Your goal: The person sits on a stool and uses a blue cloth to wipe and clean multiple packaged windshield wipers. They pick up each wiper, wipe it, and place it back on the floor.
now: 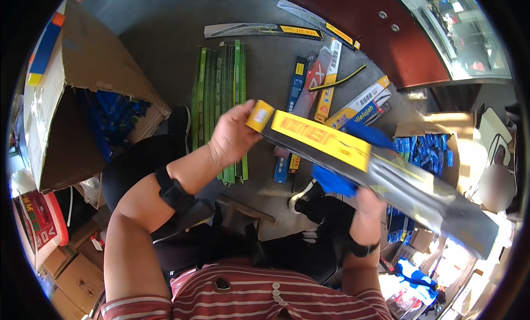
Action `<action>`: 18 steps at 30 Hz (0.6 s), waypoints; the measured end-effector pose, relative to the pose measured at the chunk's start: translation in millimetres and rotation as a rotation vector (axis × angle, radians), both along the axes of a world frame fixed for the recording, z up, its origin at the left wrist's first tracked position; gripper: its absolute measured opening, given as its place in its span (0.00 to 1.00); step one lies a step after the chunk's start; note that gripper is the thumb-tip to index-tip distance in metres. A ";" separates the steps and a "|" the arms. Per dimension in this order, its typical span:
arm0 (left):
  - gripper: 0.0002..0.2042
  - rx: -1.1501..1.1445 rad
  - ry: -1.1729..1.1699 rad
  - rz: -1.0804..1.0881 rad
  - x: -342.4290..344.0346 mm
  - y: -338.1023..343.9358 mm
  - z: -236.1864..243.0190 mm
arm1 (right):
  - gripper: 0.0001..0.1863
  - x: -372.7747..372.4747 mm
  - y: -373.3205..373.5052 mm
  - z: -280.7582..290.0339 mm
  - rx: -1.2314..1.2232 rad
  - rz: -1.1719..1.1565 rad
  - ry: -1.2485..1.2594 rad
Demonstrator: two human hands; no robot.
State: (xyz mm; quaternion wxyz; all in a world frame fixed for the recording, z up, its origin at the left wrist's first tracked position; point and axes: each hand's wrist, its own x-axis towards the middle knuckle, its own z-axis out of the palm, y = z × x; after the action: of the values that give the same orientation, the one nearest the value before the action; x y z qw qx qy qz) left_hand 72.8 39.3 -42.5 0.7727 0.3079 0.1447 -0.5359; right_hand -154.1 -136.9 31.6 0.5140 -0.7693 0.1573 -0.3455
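Observation:
I hold a long flat box (386, 179), grey and black with a yellow label, slanting from upper left down to the lower right. My left hand (232, 135) grips its yellow end. My right hand (369, 201) supports it from below near the middle. Blue packets (331, 182) stick out from behind the box next to my right hand; whether that hand also holds them I cannot tell.
On the concrete floor lie several long green boxes (218, 88) and assorted long packages (317, 82). A large open carton (83, 99) with blue packets stands at left, another carton (436, 149) at right. A dark red cabinet (381, 27) is at the top.

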 end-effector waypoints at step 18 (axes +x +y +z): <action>0.10 -0.143 -0.006 0.010 19.5 2.9 -17.7 | 0.33 5.0 -21.9 -21.0 0.375 -0.115 -0.180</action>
State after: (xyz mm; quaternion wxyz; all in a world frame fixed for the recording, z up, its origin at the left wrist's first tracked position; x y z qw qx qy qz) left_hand 92.3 42.2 -60.2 0.7958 0.2530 0.1053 -0.5399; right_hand -149.1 -158.8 10.7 0.6394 -0.6161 0.2160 -0.4060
